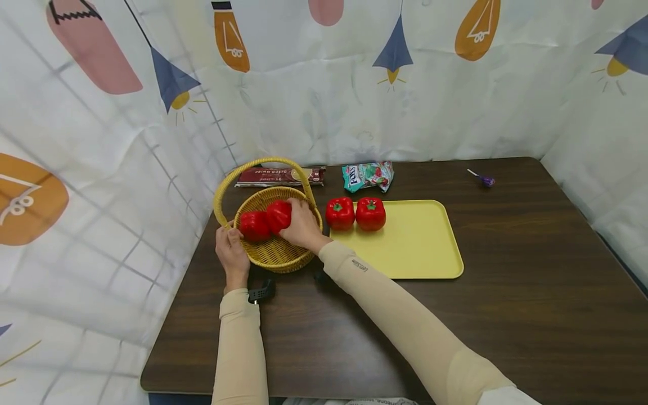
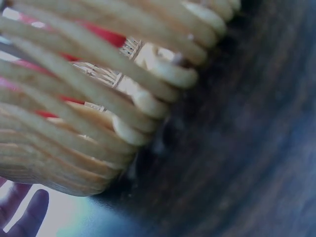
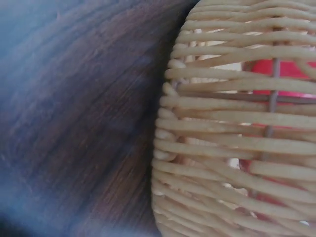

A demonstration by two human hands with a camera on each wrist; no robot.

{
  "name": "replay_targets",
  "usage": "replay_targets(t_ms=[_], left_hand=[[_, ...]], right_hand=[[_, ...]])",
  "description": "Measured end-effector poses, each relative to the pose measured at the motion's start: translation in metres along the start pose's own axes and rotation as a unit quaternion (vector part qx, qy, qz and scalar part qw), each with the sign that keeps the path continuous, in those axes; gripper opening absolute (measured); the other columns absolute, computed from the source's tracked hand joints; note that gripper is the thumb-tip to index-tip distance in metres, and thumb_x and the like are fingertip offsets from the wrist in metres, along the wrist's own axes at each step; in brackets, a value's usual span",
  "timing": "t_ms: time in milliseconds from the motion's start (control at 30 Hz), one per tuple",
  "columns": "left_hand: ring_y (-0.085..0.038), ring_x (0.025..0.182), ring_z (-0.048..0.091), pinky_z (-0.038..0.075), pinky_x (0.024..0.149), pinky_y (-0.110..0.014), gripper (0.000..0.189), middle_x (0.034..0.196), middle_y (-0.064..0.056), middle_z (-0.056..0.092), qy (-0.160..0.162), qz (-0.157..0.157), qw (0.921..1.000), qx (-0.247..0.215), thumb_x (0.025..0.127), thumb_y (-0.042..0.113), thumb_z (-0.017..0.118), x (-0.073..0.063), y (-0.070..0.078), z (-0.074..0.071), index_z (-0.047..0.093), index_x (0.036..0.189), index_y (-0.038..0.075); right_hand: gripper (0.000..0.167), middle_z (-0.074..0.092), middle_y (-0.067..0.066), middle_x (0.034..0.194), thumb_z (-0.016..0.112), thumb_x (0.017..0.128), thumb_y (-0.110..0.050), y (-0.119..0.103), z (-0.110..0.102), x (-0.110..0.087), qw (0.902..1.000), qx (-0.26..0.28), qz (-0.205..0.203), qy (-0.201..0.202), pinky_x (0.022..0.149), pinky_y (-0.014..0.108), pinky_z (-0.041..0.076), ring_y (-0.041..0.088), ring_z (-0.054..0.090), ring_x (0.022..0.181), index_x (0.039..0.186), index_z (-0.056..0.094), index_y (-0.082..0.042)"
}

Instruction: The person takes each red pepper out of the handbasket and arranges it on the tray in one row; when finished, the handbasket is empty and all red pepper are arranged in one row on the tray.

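Observation:
A yellow wicker basket (image 1: 275,260) with a tall arched handle stands at the table's left. Inside it lies one red bell pepper (image 1: 254,226), against the left wall. My right hand (image 1: 302,226) reaches over the rim and grips a second red bell pepper (image 1: 279,216), which touches the first. At the left side, near the foot of the handle, my left hand (image 1: 233,256) holds the basket's rim, its far fingers partly hidden. Both wrist views look at the woven wall (image 3: 222,143) from outside, with red showing through the gaps.
Two more red bell peppers, one left (image 1: 340,214) and one right (image 1: 370,214), sit at the left end of a yellow tray (image 1: 420,242). Behind are a dark red snack package (image 1: 278,176) and a teal candy bag (image 1: 368,176). A purple lollipop (image 1: 486,180) lies at the far right.

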State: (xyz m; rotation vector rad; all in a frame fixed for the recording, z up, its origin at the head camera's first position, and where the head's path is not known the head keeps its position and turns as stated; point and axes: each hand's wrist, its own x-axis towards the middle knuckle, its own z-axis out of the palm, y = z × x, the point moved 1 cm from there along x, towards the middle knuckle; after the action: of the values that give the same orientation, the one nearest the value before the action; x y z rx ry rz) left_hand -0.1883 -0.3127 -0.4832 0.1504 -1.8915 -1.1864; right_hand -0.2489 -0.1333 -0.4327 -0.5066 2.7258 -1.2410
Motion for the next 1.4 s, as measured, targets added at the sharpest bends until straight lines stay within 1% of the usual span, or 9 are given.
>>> replay_targets(t_ms=[133, 400, 600, 667, 867, 1000, 1167, 1300, 1400], left_hand=[[-0.04, 0.108, 0.053, 0.036, 0.09, -0.037, 0.079, 0.113, -0.026, 0.059, 0.002, -0.001, 1.0, 0.0, 0.092, 0.071, 0.039, -0.001, 0.0, 0.0, 0.052, 0.075, -0.005], [-0.046, 0.107, 0.052, 0.033, 0.089, -0.033, 0.08, 0.112, -0.032, 0.057, 0.01, 0.006, 0.9998, -0.016, 0.093, 0.068, 0.039, -0.001, 0.001, 0.002, 0.052, 0.076, -0.009], [-0.055, 0.107, 0.047, 0.033, 0.091, -0.026, 0.075, 0.111, -0.042, 0.052, 0.01, 0.001, 0.9991, -0.041, 0.099, 0.055, 0.044, -0.004, 0.04, -0.001, 0.05, 0.079, -0.017], [-0.056, 0.107, 0.047, 0.033, 0.091, -0.024, 0.073, 0.111, -0.042, 0.052, 0.01, 0.001, 0.999, -0.044, 0.099, 0.053, 0.044, -0.005, 0.046, -0.002, 0.05, 0.079, -0.017], [-0.055, 0.108, 0.048, 0.033, 0.091, -0.024, 0.07, 0.112, -0.041, 0.052, 0.002, -0.004, 0.999, -0.044, 0.101, 0.05, 0.044, -0.005, 0.045, -0.002, 0.051, 0.081, -0.017], [-0.052, 0.108, 0.049, 0.033, 0.091, -0.025, 0.069, 0.113, -0.039, 0.054, 0.007, -0.008, 0.9992, -0.039, 0.101, 0.051, 0.043, -0.003, 0.023, 0.0, 0.051, 0.08, -0.015], [-0.04, 0.108, 0.053, 0.034, 0.092, -0.027, 0.07, 0.114, -0.029, 0.058, 0.007, -0.013, 0.9997, -0.019, 0.097, 0.059, 0.042, 0.0, -0.002, 0.001, 0.053, 0.079, -0.008], [-0.037, 0.108, 0.053, 0.035, 0.091, -0.026, 0.069, 0.115, -0.027, 0.059, 0.004, -0.02, 0.9996, -0.017, 0.097, 0.059, 0.042, 0.0, -0.003, 0.001, 0.053, 0.08, -0.007], [-0.043, 0.108, 0.052, 0.034, 0.091, -0.026, 0.069, 0.115, -0.032, 0.057, 0.005, -0.021, 0.9994, -0.026, 0.099, 0.056, 0.043, -0.002, 0.007, 0.002, 0.052, 0.08, -0.01]], right_hand=[[0.08, 0.042, 0.013, 0.133, 0.08, 0.078, -0.031, -0.002, -0.004, -0.006, 0.9999, 0.015, -0.006, 0.0, 0.09, 0.042, 0.049, 0.027, 0.054, 0.108, 0.143, 0.037, -0.016], [0.076, 0.034, 0.009, 0.134, 0.074, 0.076, -0.031, -0.001, -0.019, -0.022, 0.9974, 0.07, -0.016, -0.006, 0.086, 0.041, 0.05, 0.026, 0.05, 0.108, 0.143, 0.038, -0.024], [0.08, 0.038, 0.007, 0.133, 0.076, 0.076, -0.033, 0.005, -0.03, -0.032, 0.9956, 0.09, -0.027, 0.006, 0.084, 0.04, 0.052, 0.023, 0.052, 0.107, 0.145, 0.036, -0.023], [0.081, 0.04, 0.006, 0.132, 0.077, 0.077, -0.033, 0.006, -0.033, -0.035, 0.9947, 0.095, -0.038, 0.005, 0.083, 0.039, 0.052, 0.022, 0.051, 0.109, 0.144, 0.036, -0.02], [0.081, 0.046, 0.006, 0.132, 0.08, 0.077, -0.033, 0.011, -0.046, -0.047, 0.9894, 0.133, -0.059, -0.007, 0.084, 0.039, 0.053, 0.022, 0.051, 0.113, 0.143, 0.036, -0.014], [0.075, 0.051, 0.006, 0.131, 0.079, 0.08, -0.026, 0.014, -0.056, -0.056, 0.9842, 0.164, -0.064, -0.02, 0.09, 0.037, 0.051, 0.021, 0.051, 0.114, 0.141, 0.038, -0.011], [0.061, 0.054, 0.014, 0.126, 0.075, 0.084, -0.014, 0.018, -0.063, -0.061, 0.979, 0.186, -0.078, -0.025, 0.091, 0.04, 0.05, 0.031, 0.053, 0.112, 0.136, 0.044, -0.007], [0.063, 0.052, 0.013, 0.126, 0.077, 0.083, -0.017, 0.02, -0.06, -0.059, 0.9833, 0.152, -0.095, -0.032, 0.088, 0.037, 0.048, 0.034, 0.051, 0.111, 0.136, 0.045, -0.005], [0.066, 0.051, 0.011, 0.126, 0.078, 0.082, -0.02, 0.02, -0.057, -0.056, 0.9847, 0.138, -0.101, -0.033, 0.087, 0.035, 0.047, 0.034, 0.051, 0.11, 0.138, 0.045, -0.005]])
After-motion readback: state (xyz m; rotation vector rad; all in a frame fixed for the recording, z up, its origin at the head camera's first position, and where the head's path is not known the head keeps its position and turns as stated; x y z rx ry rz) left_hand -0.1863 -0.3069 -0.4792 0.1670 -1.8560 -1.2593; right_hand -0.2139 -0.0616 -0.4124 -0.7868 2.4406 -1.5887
